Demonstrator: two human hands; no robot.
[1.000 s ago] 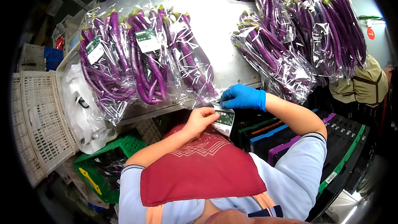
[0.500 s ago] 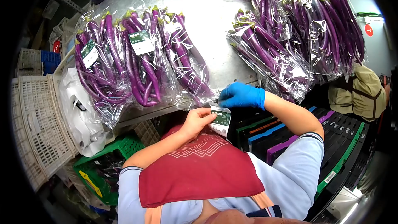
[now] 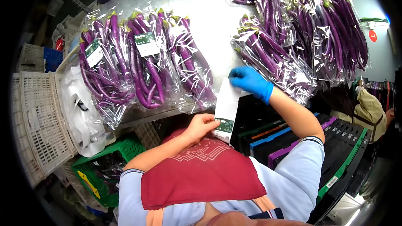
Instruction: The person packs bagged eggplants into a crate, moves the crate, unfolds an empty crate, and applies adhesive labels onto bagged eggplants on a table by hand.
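A metal desk [image 3: 205,12] carries everything, with a big heap of bagged eggplants [image 3: 335,33] on its right side and three separate bags lying side by side on its left: an outer bag [image 3: 106,65], a middle bag [image 3: 144,73] and an inner bag [image 3: 190,60]. The inner bag's wrap lies at the near edge, so a sleeve or forearm catching it could drag it off. Below, the red apron [image 3: 205,175] sits close to the strip's lower end. The gloved right hand [image 3: 253,84] pinches the top of a pale label strip [image 3: 228,98]; the bare left hand [image 3: 199,127] grips it lower, thumb on the green printed part [image 3: 224,124]. Uneven pulling could crease or tear the strip, and if it has a tacky face, that might cling to the glove. Smallest are the labels on the outer and middle bags; none can be made out on the inner one.
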